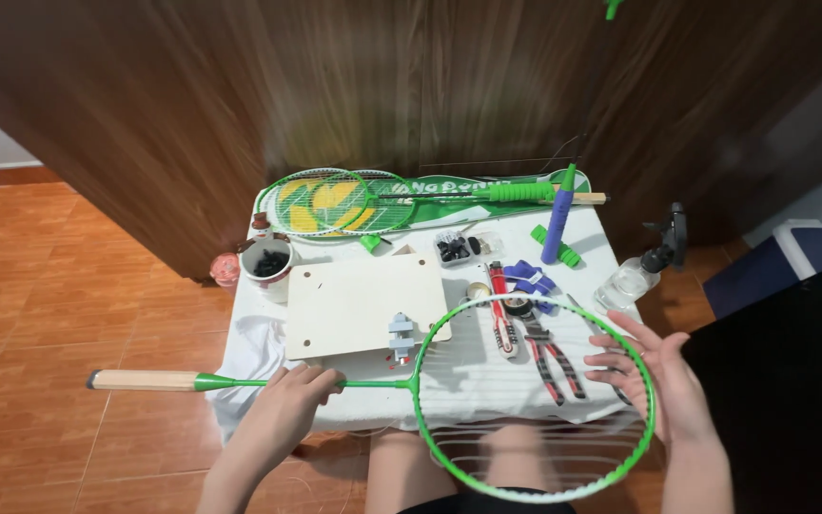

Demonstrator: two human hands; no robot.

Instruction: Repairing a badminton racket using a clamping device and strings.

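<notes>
1. Green badminton racket (487, 400), nearest to me: the frame lies level over my knees at the table's front edge, partly strung with loose cross strings, and the bare wooden handle points left.
2. Left hand (289, 400): fingers closed around the thin green shaft, just left of the throat.
3. Right hand (663, 371): fingers spread apart, palm and fingertips resting against the frame's right rim, gripping nothing.
4. Handling note, my judgement: keep the shaft grip firm and the frame level, steadying the rim lightly so the slack strings do not snag.
5. Red-handled pliers (552, 357): on the white tablecloth (468, 376), just behind the frame.
6. Wooden board (359, 305): mid-table, with a small grey clamp (401, 335) at its front edge.
7. Cup of black bits (267, 264): left of the board.
8. Two strung green rackets (335, 202): at the table's back.
9. Clear spray bottle (632, 281): at the right edge.
</notes>
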